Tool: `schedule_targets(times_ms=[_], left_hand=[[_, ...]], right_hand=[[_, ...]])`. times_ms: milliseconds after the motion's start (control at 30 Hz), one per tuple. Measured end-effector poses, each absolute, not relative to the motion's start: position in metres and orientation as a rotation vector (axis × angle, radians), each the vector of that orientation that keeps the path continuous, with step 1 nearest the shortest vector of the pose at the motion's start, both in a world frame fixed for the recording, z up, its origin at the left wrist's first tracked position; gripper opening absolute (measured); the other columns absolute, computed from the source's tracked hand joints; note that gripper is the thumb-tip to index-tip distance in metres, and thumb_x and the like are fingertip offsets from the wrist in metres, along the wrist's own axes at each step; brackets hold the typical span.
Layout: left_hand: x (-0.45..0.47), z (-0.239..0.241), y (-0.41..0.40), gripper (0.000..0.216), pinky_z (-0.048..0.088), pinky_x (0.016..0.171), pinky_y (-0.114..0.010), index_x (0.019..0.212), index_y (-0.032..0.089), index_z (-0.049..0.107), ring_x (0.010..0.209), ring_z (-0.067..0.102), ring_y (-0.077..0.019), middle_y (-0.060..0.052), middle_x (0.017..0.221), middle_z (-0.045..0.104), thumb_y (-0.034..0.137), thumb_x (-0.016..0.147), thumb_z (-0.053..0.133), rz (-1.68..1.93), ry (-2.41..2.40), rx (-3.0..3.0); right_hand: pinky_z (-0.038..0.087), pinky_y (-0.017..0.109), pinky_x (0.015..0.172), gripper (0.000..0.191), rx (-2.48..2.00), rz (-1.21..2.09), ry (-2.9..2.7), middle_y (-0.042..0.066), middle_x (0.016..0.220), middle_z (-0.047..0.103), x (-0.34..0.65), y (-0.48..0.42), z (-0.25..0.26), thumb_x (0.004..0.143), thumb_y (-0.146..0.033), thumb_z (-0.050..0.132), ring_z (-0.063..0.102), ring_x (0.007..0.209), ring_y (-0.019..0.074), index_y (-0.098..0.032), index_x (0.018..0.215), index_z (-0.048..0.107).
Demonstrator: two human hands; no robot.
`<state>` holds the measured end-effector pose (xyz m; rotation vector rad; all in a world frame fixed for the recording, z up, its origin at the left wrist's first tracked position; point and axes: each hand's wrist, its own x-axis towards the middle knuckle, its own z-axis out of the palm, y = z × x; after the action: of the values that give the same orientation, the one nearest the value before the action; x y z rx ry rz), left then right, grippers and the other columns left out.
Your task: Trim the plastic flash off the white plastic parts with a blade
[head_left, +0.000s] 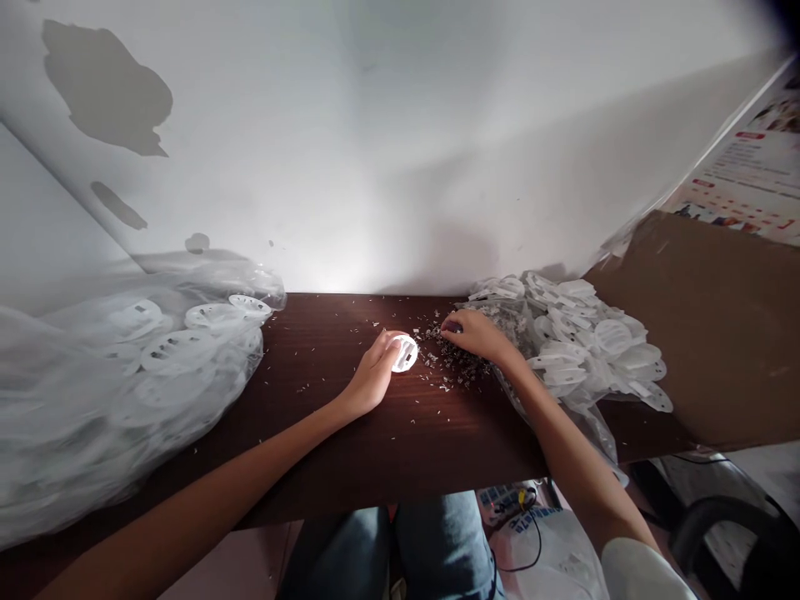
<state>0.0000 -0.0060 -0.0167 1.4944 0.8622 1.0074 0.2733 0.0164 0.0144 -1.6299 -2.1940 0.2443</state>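
The dark tabletop (387, 450) is nearest. On it, near the middle, the left hand (373, 372) closes its fingers around a white disc (406, 353). Just beside it, the right hand (478, 336) lies palm down on small scraps (453, 362); whether it holds something, I cannot tell. Behind it is a pile of discs (581, 342). At the left is a clear bag (125, 375) with more discs.

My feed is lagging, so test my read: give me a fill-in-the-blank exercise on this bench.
1. The left hand holds one round disc, coloured ____.
2. The clear bag of discs lies on the person's ____ side.
3. The right hand has its fingers on the scraps, which lie on the ____.
Missing words: white; left; table.
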Motion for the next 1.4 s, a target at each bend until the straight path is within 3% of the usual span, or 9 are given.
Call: schedule_targets(times_ms=[233,333,467,533,867,1000,1200,1400], left_hand=[[-0.003,-0.017,-0.001,0.053,0.054,0.095,-0.041,0.123,0.015,0.074,0.111,0.069,-0.0308,-0.015,0.121,0.076,0.058,0.092,0.065,1.023,0.599,1.049],[-0.004,-0.018,0.003,0.050,0.054,0.097,-0.044,0.120,0.014,0.076,0.114,0.070,-0.0333,-0.017,0.121,0.077,0.050,0.086,0.075,1.035,0.573,0.918],[-0.003,-0.018,0.007,0.041,0.053,0.100,-0.045,0.110,0.013,0.079,0.113,0.070,-0.0321,-0.015,0.114,0.078,0.043,0.082,0.080,1.061,0.599,0.835],[-0.003,-0.016,0.007,0.039,0.053,0.100,-0.044,0.107,0.014,0.079,0.112,0.070,-0.0311,-0.015,0.112,0.078,0.044,0.082,0.081,1.054,0.584,0.842],[-0.006,-0.007,0.005,0.038,0.053,0.102,-0.046,0.103,0.017,0.076,0.106,0.071,-0.0272,-0.011,0.109,0.077,0.047,0.081,0.085,0.933,0.539,0.894],[-0.007,-0.009,0.007,0.039,0.050,0.108,-0.047,0.101,0.017,0.072,0.113,0.070,-0.0272,-0.011,0.110,0.076,0.049,0.083,0.085,0.979,0.580,0.827],[-0.007,-0.009,0.008,0.031,0.049,0.112,-0.047,0.097,0.018,0.070,0.118,0.068,-0.0269,-0.010,0.111,0.075,0.044,0.087,0.083,1.063,0.601,0.748],[-0.007,-0.009,0.009,0.031,0.048,0.116,-0.049,0.103,0.016,0.074,0.125,0.066,-0.0295,-0.015,0.121,0.074,0.045,0.092,0.078,1.036,0.616,0.741]], right_hand=[[0.045,0.030,0.074,0.013,-1.570,0.119,-2.103,0.009,0.091,0.075,0.267,0.012,0.014,0.093,-0.022,0.060,0.065,0.081,0.0214,-0.018,0.090,0.073],[0.045,0.030,0.071,0.014,-1.456,0.204,-1.911,0.006,0.089,0.075,0.256,0.003,0.025,0.095,-0.027,0.060,0.065,0.077,0.0200,-0.019,0.095,0.071],[0.049,0.029,0.067,0.019,-1.328,0.369,-1.713,0.006,0.091,0.077,0.224,-0.014,0.032,0.095,-0.037,0.065,0.067,0.075,0.0190,-0.020,0.100,0.071],[0.052,0.030,0.069,0.023,-1.274,0.379,-1.698,0.008,0.101,0.079,0.208,-0.020,0.029,0.093,-0.038,0.068,0.072,0.084,0.0211,-0.021,0.108,0.071],[0.060,0.035,0.093,0.026,-1.186,0.203,-1.856,0.007,0.115,0.081,0.191,-0.027,0.007,0.094,-0.023,0.062,0.078,0.102,0.0239,-0.023,0.114,0.078],[0.058,0.034,0.088,0.024,-1.268,0.181,-1.783,0.007,0.110,0.082,0.205,-0.020,0.016,0.095,-0.029,0.062,0.077,0.095,0.0234,-0.022,0.110,0.079],[0.050,0.030,0.070,0.019,-1.537,0.321,-1.901,0.004,0.085,0.080,0.248,-0.004,0.030,0.090,-0.030,0.063,0.070,0.074,0.0211,-0.020,0.087,0.079],[0.052,0.032,0.079,0.017,-1.525,0.496,-2.216,0.005,0.098,0.082,0.263,0.000,0.030,0.086,-0.020,0.065,0.072,0.087,0.0233,-0.023,0.092,0.081]])
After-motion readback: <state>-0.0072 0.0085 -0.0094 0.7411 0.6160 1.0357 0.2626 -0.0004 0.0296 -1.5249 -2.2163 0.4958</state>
